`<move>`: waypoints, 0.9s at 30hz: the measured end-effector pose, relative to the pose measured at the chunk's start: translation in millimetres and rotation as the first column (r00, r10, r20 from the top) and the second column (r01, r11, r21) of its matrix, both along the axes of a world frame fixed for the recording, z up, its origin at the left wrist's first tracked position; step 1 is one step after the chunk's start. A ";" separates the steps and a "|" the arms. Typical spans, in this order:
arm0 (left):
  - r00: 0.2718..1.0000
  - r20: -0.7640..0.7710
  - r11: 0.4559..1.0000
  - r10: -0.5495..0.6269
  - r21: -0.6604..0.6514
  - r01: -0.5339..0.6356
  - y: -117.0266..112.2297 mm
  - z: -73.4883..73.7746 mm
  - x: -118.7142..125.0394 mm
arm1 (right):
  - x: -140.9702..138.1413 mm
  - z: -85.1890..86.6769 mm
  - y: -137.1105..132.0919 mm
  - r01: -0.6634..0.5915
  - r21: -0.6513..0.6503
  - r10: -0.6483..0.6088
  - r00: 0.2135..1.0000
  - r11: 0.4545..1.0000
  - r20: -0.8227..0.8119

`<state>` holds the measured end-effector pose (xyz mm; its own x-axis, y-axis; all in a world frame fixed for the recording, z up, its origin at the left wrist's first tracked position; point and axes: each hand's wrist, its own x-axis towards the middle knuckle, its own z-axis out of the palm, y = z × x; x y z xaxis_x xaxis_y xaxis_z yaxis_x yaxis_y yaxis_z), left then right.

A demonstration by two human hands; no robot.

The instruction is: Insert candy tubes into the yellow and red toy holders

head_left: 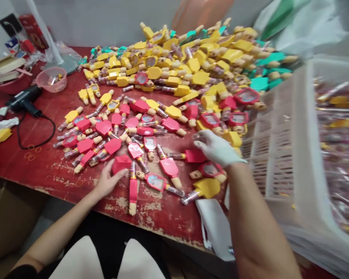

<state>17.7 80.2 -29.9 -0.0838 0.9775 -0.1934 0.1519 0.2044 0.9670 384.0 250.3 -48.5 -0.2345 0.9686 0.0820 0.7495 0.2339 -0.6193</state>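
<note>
One left hand [107,181] and one gloved right hand [216,147] among toys near the front edge of a red table [48,157].
Nearest, a white case [213,226] juts over that edge. The left hand pinches a red toy [121,164] between thumb and fingers near the front edge; the right hand is at a second red toy [195,155] farther right, and whether it grips it I cannot tell. Mid-table, loose red toys [112,146] look like the batch being handled; which are finished does not show. At the right end, a white crate [304,128] holds blurred tubes and yellow parts. Toward the back left corner, a pink bowl [43,83] contains small yellow pieces. Along the back edge, a large, mostly yellow heap [154,73] seems unsorted.
</note>
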 end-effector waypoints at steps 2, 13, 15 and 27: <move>0.998 0.007 0.997 -0.069 0.018 0.069 -13.6 10.6 9.4 | -26.8 16.1 -31.7 -0.105 -0.004 0.104 0.988 0.994 -0.115; 0.944 0.236 0.955 -0.230 -0.133 0.265 -64.8 16.0 9.4 | -123.9 71.7 -185.7 -0.308 0.085 0.319 0.895 0.947 -0.311; 0.923 0.257 0.930 -0.287 -0.157 0.333 -73.5 19.4 0.4 | -124.9 71.9 -192.9 -0.427 0.163 0.450 0.880 0.889 -0.151; 0.646 0.629 0.494 -0.432 -0.435 0.753 -148.9 25.3 -9.1 | -116.9 75.7 -281.7 -0.790 0.156 0.769 0.613 0.593 0.184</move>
